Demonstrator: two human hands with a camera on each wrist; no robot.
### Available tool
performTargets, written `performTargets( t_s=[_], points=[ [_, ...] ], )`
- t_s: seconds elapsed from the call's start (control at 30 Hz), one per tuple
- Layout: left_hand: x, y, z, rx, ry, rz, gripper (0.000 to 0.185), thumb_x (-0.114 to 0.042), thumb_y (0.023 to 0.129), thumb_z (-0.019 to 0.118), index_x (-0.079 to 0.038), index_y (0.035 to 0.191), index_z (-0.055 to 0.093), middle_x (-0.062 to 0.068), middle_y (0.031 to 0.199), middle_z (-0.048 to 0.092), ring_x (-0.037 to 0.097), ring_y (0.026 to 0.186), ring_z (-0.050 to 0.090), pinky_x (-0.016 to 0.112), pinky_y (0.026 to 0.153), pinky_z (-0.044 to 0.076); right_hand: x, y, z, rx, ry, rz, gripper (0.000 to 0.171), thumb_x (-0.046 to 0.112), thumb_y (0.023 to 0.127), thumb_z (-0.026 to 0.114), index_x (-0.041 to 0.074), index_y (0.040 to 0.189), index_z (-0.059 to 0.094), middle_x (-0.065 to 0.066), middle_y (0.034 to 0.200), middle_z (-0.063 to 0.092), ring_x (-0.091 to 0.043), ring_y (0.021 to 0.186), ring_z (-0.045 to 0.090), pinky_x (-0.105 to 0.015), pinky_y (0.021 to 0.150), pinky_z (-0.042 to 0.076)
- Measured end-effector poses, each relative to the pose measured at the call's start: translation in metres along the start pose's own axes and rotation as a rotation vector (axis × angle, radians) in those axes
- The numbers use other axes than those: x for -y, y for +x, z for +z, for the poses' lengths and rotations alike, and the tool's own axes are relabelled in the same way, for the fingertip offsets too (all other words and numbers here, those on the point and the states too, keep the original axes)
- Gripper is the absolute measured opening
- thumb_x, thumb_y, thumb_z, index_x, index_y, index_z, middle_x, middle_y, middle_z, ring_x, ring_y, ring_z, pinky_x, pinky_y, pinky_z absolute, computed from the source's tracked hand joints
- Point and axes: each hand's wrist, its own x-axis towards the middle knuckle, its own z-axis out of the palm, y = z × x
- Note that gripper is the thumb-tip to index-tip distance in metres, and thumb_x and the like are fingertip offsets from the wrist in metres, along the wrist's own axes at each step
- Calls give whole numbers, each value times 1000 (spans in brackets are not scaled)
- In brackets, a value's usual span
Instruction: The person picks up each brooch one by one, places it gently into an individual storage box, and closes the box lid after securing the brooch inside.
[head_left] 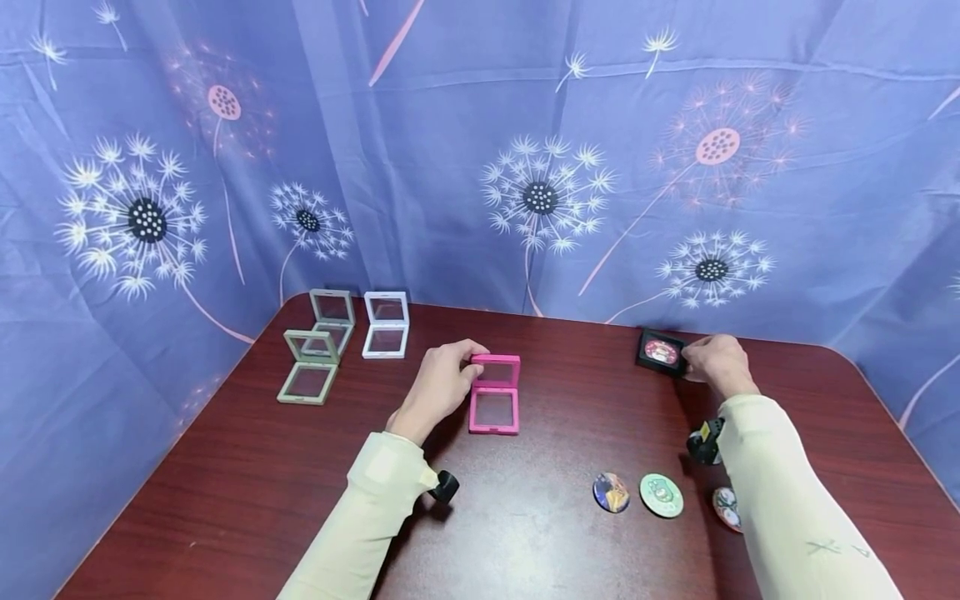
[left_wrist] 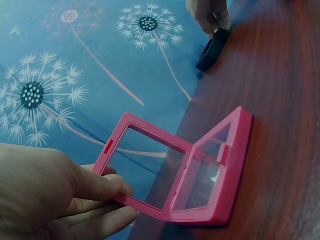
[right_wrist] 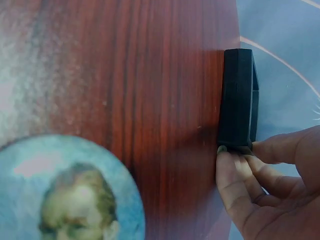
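My left hand [head_left: 435, 385] pinches the raised lid of a pink square display case [head_left: 494, 389] between thumb and fingers. The case stands unfolded, its base flat on the table and clear film in both frames. In the left wrist view the thumb lies over the edge of the pink frame [left_wrist: 175, 217]. Over at the back right, my right hand [head_left: 720, 364] grips the right edge of a black case [head_left: 642, 350], which holds a round red badge [head_left: 662, 351]. Seen from the right wrist, fingertips and thumb pinch the end of the black case [right_wrist: 236, 100].
Two unfolded green cases [head_left: 307, 383] and a white one [head_left: 386, 357] stand at the back left. Nearer the front lie a dark blue-and-orange badge [head_left: 611, 492], a green badge [head_left: 662, 496] and another badge [head_left: 726, 507], partly behind the right sleeve. A dandelion-patterned curtain [head_left: 450, 167] borders the table.
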Motion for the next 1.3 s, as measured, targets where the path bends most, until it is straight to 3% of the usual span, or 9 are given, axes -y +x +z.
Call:
performTargets(
  t_s=[0.17, 0.27, 0.43, 0.83, 0.9, 1.03, 1.17, 1.23, 1.3],
  points=[
    [-2, -1, 3, 1, -7, -5, 20, -3, 99, 74, -10, 118, 78, 2, 94, 74, 18, 78, 58, 32, 73, 52, -2, 2, -2, -14, -36, -12, 37, 11, 93, 56, -15, 117, 67, -21, 85, 72, -49, 107, 64, -58, 107, 48],
    [-4, -2, 5, -3, -10, -2, 21, -3, 99, 74, -10, 118, 78, 2, 95, 75, 18, 78, 59, 32, 74, 52, -3, 4, -4, -11, -16, -8, 39, 12, 94, 56, -17, 118, 66, -12, 73, 72, -47, 104, 69, -58, 110, 46],
    [-6, -3, 8, -12, -14, 24, 21, -3, 98, 75, -10, 117, 79, 2, 95, 75, 17, 79, 59, 32, 75, 53, -3, 5, -7, -6, 6, -2, 40, 12, 95, 55, -18, 121, 64, 3, 56, 66, -28, 74, 73, -59, 114, 42],
    [-10, -3, 10, -19, -19, 50, 19, -2, 97, 76, -10, 115, 79, 0, 92, 74, 16, 77, 59, 30, 73, 53, -7, 4, -13, -7, 20, -32, 41, 13, 98, 55, -19, 122, 63, 4, 56, 67, -5, 56, 61, -60, 113, 42],
    [-10, -3, 10, -14, -24, 49, 20, -2, 98, 76, -10, 115, 79, 1, 92, 74, 16, 77, 59, 31, 73, 53, -7, 3, -14, -7, 26, -34, 41, 13, 98, 55, -19, 122, 63, 3, 56, 67, -9, 59, 65, -60, 112, 42],
    [-11, -2, 10, -5, -28, 43, 19, -3, 98, 76, -10, 116, 79, 0, 91, 73, 16, 77, 59, 30, 72, 52, -10, 1, -15, -19, -2, -67, 41, 14, 97, 55, -20, 119, 63, -6, 65, 71, -37, 84, 71, -62, 109, 45],
    [-10, -2, 10, -2, -26, 40, 19, -3, 98, 76, -10, 115, 79, 0, 89, 73, 16, 75, 58, 30, 71, 52, -15, 0, -15, -1, -23, -92, 49, 22, 105, 52, -21, 125, 61, -35, 105, 71, -56, 117, 59, -64, 109, 43],
    [-10, -2, 10, 0, -25, 38, 18, -3, 98, 76, -10, 115, 79, 0, 88, 72, 16, 75, 58, 30, 71, 51, -17, 0, -15, 24, -23, -82, 56, 29, 109, 48, -22, 132, 57, -42, 127, 61, -58, 125, 53, -65, 111, 41],
    [-10, -2, 10, 3, -25, 36, 18, -3, 98, 76, -10, 115, 79, 0, 88, 72, 16, 76, 58, 30, 72, 52, -18, 0, -16, 53, -29, -79, 62, 34, 111, 45, -22, 135, 55, -44, 134, 55, -58, 126, 52, -66, 111, 41]
  ],
)
